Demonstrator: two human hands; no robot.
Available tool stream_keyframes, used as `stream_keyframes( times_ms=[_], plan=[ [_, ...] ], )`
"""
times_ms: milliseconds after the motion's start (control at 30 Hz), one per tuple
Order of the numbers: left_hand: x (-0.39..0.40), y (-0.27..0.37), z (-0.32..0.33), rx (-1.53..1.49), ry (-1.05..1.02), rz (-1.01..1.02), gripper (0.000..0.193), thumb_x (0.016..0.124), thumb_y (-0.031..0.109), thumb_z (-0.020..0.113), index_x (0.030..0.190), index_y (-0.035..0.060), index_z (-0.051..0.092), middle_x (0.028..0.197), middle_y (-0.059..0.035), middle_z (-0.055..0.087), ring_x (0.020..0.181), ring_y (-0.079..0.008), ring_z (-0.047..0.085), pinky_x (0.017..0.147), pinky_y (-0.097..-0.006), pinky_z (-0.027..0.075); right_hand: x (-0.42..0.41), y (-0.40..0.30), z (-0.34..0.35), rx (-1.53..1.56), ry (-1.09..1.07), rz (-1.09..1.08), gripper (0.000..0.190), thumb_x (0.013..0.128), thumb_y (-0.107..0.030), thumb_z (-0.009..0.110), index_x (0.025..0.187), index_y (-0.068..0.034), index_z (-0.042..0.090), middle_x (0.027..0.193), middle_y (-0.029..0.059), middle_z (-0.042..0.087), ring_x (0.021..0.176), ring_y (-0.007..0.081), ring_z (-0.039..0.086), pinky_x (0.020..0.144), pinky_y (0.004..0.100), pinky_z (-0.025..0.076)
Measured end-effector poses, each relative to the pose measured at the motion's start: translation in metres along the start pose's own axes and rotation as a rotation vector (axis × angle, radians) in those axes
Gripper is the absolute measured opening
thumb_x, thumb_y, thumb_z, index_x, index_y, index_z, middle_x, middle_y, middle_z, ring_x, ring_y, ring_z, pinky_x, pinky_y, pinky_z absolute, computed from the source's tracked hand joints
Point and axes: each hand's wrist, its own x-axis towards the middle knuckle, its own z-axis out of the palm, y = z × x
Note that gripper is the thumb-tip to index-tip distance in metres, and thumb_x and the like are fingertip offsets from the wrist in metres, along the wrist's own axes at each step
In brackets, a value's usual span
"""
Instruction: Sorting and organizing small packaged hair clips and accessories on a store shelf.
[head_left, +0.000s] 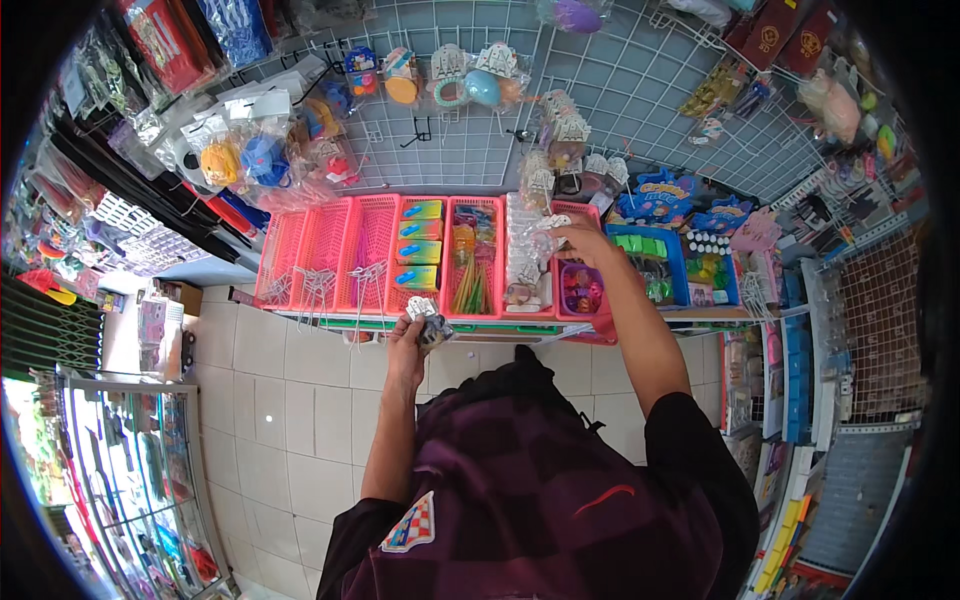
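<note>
My left hand (407, 339) holds a small clear plastic packet (433, 330) with a white card top and dark contents, in front of the shelf edge. My right hand (581, 241) is over the boundary between a white container of packets (523, 262) and a pink basket, its fingers closed on a clear packet (546, 238) with a white card top. Just below that hand, a purple basket (579, 309) holds small colourful items. More carded packets (566, 131) hang from the wire grid above.
Pink plastic baskets (325, 247) line the shelf, some with metal hooks (367, 273) across their fronts. One holds small boxes (417, 255). Blue trays (651, 300) stand at the right. Bagged plush items (264, 159) hang at the upper left; a glass case (135, 480) stands at the lower left.
</note>
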Motion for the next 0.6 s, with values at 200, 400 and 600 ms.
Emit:
stream_keyframes(
  times_ms=[200, 400, 600],
  plan=[
    [-0.006, 0.003, -0.014, 0.005, 0.037, 0.018, 0.007, 0.096, 0.012, 0.055, 0.102, 0.0107, 0.059, 0.096, -0.0051, 0.068, 0.087, -0.0166, 0.068, 0.077, -0.0362, 0.057, 0.030, 0.017, 0.031, 0.044, -0.031, -0.090, 0.033, 0.084, -0.010, 0.069, 0.116, -0.009, 0.061, 0.101, 0.0015, 0.065, 0.091, 0.0165, 0.062, 0.076, 0.0340, 0.056],
    [-0.004, 0.003, -0.006, -0.006, 0.048, 0.012, 0.008, 0.096, 0.010, 0.054, 0.103, 0.0101, 0.059, 0.097, -0.0060, 0.068, 0.086, -0.0168, 0.068, 0.077, -0.0357, 0.057, 0.053, 0.051, 0.023, -0.625, 0.348, -0.360, 0.051, 0.071, -0.018, 0.077, 0.117, -0.005, 0.059, 0.109, 0.0201, 0.067, 0.105, 0.0346, 0.063, 0.089, 0.0418, 0.049],
    [0.004, -0.004, -0.008, -0.006, -0.005, 0.000, 0.009, 0.096, 0.010, 0.054, 0.103, 0.0098, 0.059, 0.097, -0.0062, 0.068, 0.087, -0.0169, 0.068, 0.075, -0.0357, 0.057, 0.009, 0.053, 0.033, -0.801, 0.555, -0.383, 0.041, 0.076, -0.020, 0.072, 0.111, -0.005, 0.059, 0.108, 0.0200, 0.065, 0.100, 0.0365, 0.063, 0.087, 0.0434, 0.049]
  ],
)
